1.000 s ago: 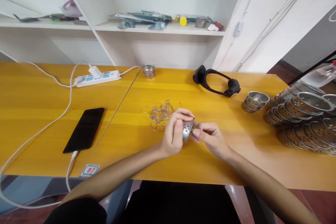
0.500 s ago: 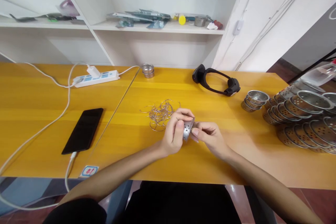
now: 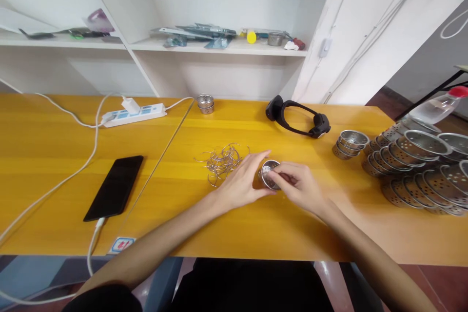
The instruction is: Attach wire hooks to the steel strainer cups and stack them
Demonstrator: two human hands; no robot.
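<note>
I see a small, round, silver metal cup with punched holes [image 3: 268, 167], mouth up on a yellow wooden surface [image 3: 219, 231]. The left hand [image 3: 239, 179] curves around it, spread wide, contact unclear; the right hand [image 3: 302, 186] bunches its fingers over the rim, their hold hidden. Probably light, stiff and slippery, best gripped by opposite sides.

Cup [image 3: 267, 168]: one, small, round, of silver-coloured metal, perforated, with pale holes showing inside; rim narrow, bright and circular. Pose: mouth facing upward, open; contact of base with table [image 3: 234, 226] not discernible. Location: between the spread thumb and fingers of the left hand [image 3: 244, 179]; right hand [image 3: 295, 183] at the mouth, fingertips over the rim, concealing part of the interior.
</note>
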